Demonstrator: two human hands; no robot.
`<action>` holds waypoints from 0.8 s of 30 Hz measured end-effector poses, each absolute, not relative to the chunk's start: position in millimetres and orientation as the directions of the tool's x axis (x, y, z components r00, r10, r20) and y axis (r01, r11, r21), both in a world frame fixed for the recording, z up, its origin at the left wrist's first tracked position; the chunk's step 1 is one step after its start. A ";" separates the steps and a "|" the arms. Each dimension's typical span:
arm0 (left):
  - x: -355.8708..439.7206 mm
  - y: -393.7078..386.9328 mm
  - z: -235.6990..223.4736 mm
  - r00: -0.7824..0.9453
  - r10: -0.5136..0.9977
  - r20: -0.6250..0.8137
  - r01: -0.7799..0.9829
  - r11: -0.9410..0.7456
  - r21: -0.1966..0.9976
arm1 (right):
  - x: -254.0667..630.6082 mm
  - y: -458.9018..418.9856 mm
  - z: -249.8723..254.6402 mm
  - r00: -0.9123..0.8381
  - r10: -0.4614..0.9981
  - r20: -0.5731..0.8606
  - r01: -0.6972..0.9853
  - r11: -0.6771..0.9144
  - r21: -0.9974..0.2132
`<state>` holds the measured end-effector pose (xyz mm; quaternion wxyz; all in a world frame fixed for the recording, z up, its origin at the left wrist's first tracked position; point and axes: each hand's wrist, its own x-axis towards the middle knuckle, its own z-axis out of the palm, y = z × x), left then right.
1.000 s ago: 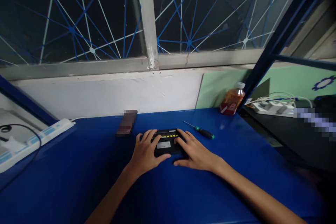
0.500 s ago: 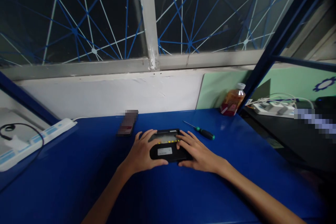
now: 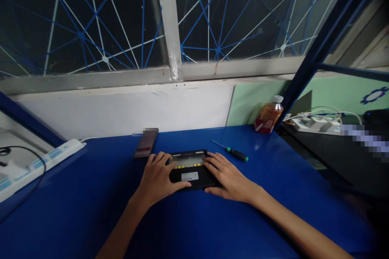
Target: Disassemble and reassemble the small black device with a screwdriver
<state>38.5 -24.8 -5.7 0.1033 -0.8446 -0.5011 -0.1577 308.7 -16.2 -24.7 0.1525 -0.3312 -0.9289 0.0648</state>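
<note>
A flat black rectangular case (image 3: pixel 178 177) lies on the blue table in front of me. It has a grey panel in its far half, a yellow-and-black strip across the middle and a white label (image 3: pixel 189 176) nearer me; its exact kind I cannot tell. My left hand (image 3: pixel 158 178) grips its left end, thumb along the near edge and fingers at the far side. On the right end rests my right hand (image 3: pixel 229 176), fingers over the top and side, thumb at the near edge. Both hands are closed around the case, hiding its ends.
Right of the case lies a screwdriver (image 3: pixel 238 155) with a black-and-green handle. A dark phone-like slab (image 3: pixel 146 143) is at the back left. White power strips (image 3: pixel 51 162) lie on either side. A drink bottle (image 3: pixel 269 116) stands at the back right corner, beside a blue frame post.
The case and my left hand have shifted slightly left. My right-hand fingers have drawn back from the case's middle towards its right end. The camera view has turned a little.
</note>
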 end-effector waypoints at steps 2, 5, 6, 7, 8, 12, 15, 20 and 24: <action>35.9 -24.5 -6.9 0.412 0.832 0.371 0.900 -0.434 -0.025 | 308.5 -16.3 -24.9 -0.734 0.637 0.237 0.596 0.771 -0.225; 32.1 -23.0 -11.5 0.390 0.859 0.332 0.914 -0.405 -0.023 | 308.7 -15.8 -24.9 -0.731 0.642 0.231 0.597 0.766 -0.241; 31.0 -22.3 -13.4 0.393 0.865 0.311 0.913 -0.408 -0.018 | 308.9 -15.4 -25.0 -0.730 0.644 0.229 0.595 0.764 -0.250; 30.0 -21.5 -15.1 0.399 0.869 0.293 0.910 -0.414 -0.010 | 309.3 -15.1 -25.0 -0.729 0.644 0.230 0.591 0.763 -0.262; 29.0 -20.6 -16.5 0.401 0.871 0.283 0.909 -0.417 -0.002 | 309.8 -14.7 -25.2 -0.730 0.644 0.231 0.585 0.763 -0.276; 25.8 -18.0 -17.5 0.386 0.872 0.300 0.908 -0.417 0.043 | 312.3 -13.1 -25.8 -0.735 0.638 0.231 0.555 0.761 -0.336; 24.1 -16.8 -14.6 0.378 0.884 0.274 0.906 -0.415 0.087 | 314.3 -12.0 -25.2 -0.741 0.636 0.216 0.538 0.754 -0.377; 22.6 -14.5 -11.0 0.339 0.914 0.225 0.912 -0.378 0.161 | 316.2 -11.5 -20.5 -0.746 0.642 0.178 0.526 0.731 -0.435; 22.0 -12.5 -12.3 0.307 0.931 0.198 0.915 -0.346 0.209 | 315.4 -15.1 -14.5 -0.739 0.659 0.141 0.522 0.693 -0.497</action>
